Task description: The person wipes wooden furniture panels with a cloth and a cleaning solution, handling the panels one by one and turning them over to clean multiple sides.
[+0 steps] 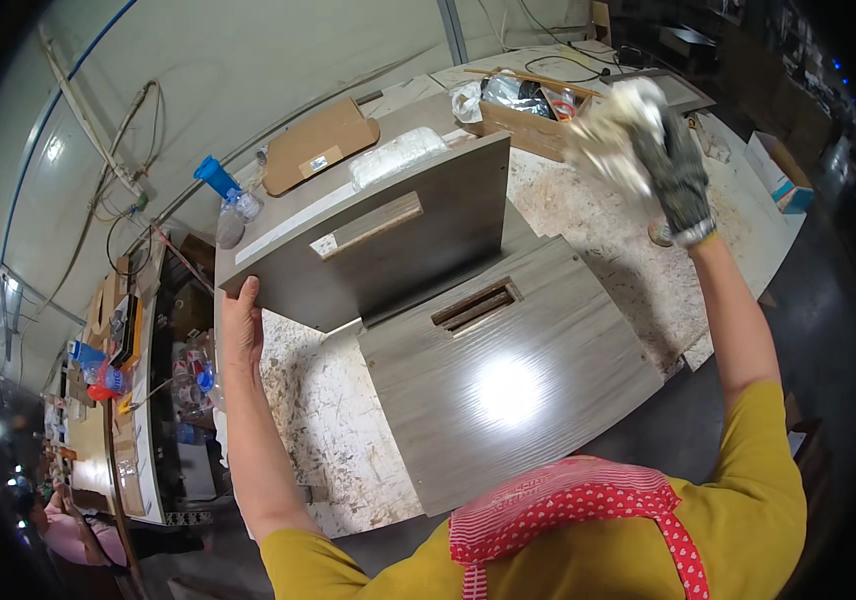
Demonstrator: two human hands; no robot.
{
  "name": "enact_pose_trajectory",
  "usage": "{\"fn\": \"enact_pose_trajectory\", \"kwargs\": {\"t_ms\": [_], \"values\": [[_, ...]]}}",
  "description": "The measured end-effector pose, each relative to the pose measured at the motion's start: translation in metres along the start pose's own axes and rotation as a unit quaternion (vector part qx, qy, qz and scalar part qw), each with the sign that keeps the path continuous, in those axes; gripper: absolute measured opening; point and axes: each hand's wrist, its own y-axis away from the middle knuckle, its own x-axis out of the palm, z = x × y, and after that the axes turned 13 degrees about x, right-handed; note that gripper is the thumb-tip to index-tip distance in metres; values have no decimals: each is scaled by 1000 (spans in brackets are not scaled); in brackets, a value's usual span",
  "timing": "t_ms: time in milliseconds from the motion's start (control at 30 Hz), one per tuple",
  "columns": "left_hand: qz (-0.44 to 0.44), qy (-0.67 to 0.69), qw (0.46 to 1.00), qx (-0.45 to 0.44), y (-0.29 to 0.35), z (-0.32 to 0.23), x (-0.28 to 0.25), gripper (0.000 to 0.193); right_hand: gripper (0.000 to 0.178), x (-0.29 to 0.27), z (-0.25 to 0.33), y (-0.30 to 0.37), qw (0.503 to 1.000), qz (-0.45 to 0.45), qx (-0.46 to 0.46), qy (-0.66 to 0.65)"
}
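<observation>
A grey wood-grain panel [438,220] with a rectangular cutout stands on edge, tilted, across the workbench. My bare left hand [241,318] grips its left corner, the thumb on the face nearest me and the fingers hidden behind. In front of it, a stack of similar grey panels [418,410] lies flat, the top one with a slot-like cutout and a bright glare spot. My right hand [676,190], in a dark knitted glove, is raised at the right, closed on a crumpled whitish rag [613,145] that is smeared by motion.
The scuffed white bench top [348,450] carries a cardboard piece [318,148], a clear-wrapped white bundle [400,156] and a blue-topped bottle [216,177]. At the back stands a wooden box [518,130] of bags. Cluttered shelving [153,390] and another person [73,525] are left.
</observation>
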Motion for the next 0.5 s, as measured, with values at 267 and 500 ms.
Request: {"fn": "enact_pose_trajectory", "kwargs": {"t_ms": [267,500], "values": [[-15,48,997,50,4,6,17,49,31,112,165,-22,930,39,-351,102],[-1,68,998,13,12,9,-11,42,17,147,306,25,907,57,-383,-168]]}}
